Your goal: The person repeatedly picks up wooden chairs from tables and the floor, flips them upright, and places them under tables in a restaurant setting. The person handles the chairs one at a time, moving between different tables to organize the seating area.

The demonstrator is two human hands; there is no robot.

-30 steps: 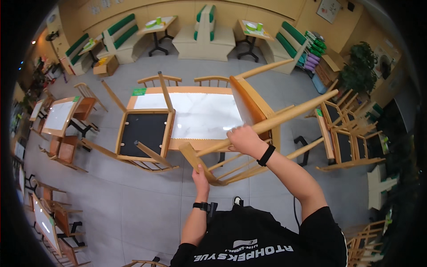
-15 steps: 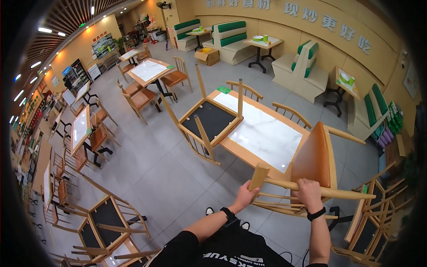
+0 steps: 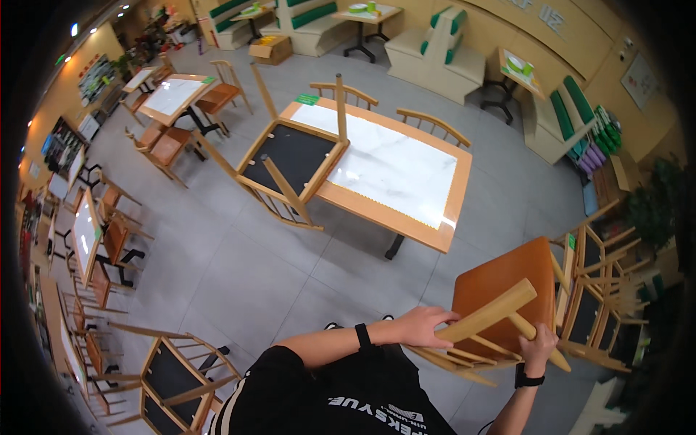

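A wooden chair with a brown padded seat [image 3: 500, 279] is between my hands, its seat top showing and its backrest towards me. My left hand [image 3: 428, 326] is closed on one end of the chair's thick top rail. My right hand [image 3: 538, 346] wraps round a wooden bar of the same backrest, farther right. Beyond the chair stands a table [image 3: 417, 233] with a white marble-look top; a gap of floor shows between them. Another chair [image 3: 290, 156] lies upside down over the table's left end, legs up, black underside showing. The held chair's feet are hidden.
Two chairs [image 3: 435, 125] stand along the table's far side. Upturned chairs [image 3: 594, 290] crowd another table close on the right, and more upturned chairs [image 3: 170, 377] are at the lower left. Green-and-cream booth seats [image 3: 435, 58] line the back wall. Grey tiled floor [image 3: 246, 275] lies left of me.
The chair in my hands has come away from the table's right end, turning and moving right and towards me. Both hands still hold it; my view has swung right.
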